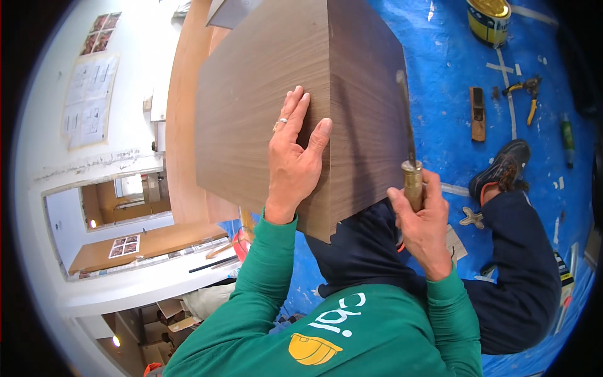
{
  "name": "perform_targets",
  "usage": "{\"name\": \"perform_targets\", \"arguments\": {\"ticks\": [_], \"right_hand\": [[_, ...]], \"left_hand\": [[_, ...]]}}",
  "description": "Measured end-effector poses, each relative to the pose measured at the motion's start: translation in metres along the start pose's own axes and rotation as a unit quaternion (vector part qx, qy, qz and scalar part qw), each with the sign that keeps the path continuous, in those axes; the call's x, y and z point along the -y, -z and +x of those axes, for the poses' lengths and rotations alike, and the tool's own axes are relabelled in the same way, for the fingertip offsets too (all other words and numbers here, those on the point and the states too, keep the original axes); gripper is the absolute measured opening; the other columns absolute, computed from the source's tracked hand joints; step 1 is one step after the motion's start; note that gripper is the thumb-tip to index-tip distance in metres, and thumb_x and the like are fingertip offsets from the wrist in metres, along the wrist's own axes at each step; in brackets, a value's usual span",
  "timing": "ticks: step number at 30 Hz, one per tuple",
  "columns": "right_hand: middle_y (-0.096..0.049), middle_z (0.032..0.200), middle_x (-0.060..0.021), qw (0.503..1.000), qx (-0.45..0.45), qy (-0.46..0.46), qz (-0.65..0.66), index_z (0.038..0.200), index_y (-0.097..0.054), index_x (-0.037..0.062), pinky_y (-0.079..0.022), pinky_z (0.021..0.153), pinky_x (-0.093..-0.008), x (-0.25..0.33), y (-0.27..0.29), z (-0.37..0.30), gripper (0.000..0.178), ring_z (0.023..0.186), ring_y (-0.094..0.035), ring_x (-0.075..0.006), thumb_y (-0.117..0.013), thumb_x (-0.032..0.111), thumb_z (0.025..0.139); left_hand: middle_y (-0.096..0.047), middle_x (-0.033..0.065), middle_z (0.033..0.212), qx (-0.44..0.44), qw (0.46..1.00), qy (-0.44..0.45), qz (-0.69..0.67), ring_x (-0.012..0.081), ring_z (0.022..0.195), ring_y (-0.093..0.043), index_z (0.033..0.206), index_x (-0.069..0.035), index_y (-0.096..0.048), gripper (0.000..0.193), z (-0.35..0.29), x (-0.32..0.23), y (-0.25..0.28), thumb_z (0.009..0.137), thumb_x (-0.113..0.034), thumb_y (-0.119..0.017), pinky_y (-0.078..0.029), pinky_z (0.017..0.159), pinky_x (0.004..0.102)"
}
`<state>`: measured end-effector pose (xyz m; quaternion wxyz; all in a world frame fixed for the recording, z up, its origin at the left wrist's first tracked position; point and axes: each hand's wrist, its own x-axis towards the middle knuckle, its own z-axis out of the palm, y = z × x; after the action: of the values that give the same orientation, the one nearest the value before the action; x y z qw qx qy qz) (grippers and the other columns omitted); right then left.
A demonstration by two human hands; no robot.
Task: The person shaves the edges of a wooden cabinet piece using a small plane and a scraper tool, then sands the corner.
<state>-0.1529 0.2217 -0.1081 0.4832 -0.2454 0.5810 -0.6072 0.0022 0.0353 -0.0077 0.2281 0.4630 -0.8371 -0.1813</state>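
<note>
A dark wood-veneered box-shaped piece (251, 113) fills the middle of the view, one corner edge running down its centre. My left hand (293, 157) lies flat on it with fingers spread across that corner edge, a ring on one finger. My right hand (422, 223) grips the wooden handle of a metal file (405, 119), whose blade points up along the right side edge of the piece. Both sleeves are green.
A blue sheet (452, 75) covers the floor. On it lie a yellow tin (488, 19), pliers (531, 94), a small wooden block plane (477, 113) and a green tube (567, 135). My leg in dark trousers and shoe (502, 169) stretch right. White wall with papers (88, 94) at left.
</note>
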Motion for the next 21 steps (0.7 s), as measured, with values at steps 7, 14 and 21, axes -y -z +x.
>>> {"name": "perform_targets", "arguments": {"ticks": [7, 14, 21], "right_hand": [[-0.07, 0.088, -0.002, 0.998, 0.017, -0.013, 0.054, 0.142, -0.062, 0.0006, -0.054, 0.066, -0.03, 0.001, 0.009, -0.004, 0.041, 0.072, -0.065, -0.0113, -0.079, 0.015, 0.108], [-0.066, 0.085, 0.0011, 0.977, 0.103, -0.117, 0.149, 0.143, -0.063, 0.0021, -0.051, 0.06, -0.0272, -0.022, 0.018, 0.002, 0.039, 0.066, -0.06, -0.0074, -0.074, 0.022, 0.112], [-0.078, 0.099, -0.0181, 0.99, -0.004, 0.135, -0.044, 0.149, -0.061, 0.0011, -0.062, 0.078, -0.042, -0.02, -0.004, -0.009, 0.052, 0.086, -0.079, -0.0282, -0.083, 0.015, 0.105]], "left_hand": [[-0.054, 0.0265, 0.172, 0.01, 1.0, -0.023, -0.003, 0.0408, 0.166, -0.043, 0.154, 0.012, -0.063, 0.068, -0.003, 0.004, 0.003, 0.104, -0.029, -0.085, -0.035, 0.135, 0.0494], [-0.056, 0.0253, 0.171, 0.011, 0.999, -0.021, -0.031, 0.0403, 0.167, -0.043, 0.153, 0.012, -0.064, 0.068, -0.004, 0.008, 0.005, 0.103, -0.028, -0.086, -0.035, 0.135, 0.0497], [-0.053, 0.0265, 0.173, 0.016, 0.999, -0.02, -0.031, 0.0404, 0.168, -0.041, 0.154, 0.012, -0.063, 0.073, -0.002, 0.009, 0.004, 0.102, -0.033, -0.087, -0.035, 0.135, 0.0495]]}}
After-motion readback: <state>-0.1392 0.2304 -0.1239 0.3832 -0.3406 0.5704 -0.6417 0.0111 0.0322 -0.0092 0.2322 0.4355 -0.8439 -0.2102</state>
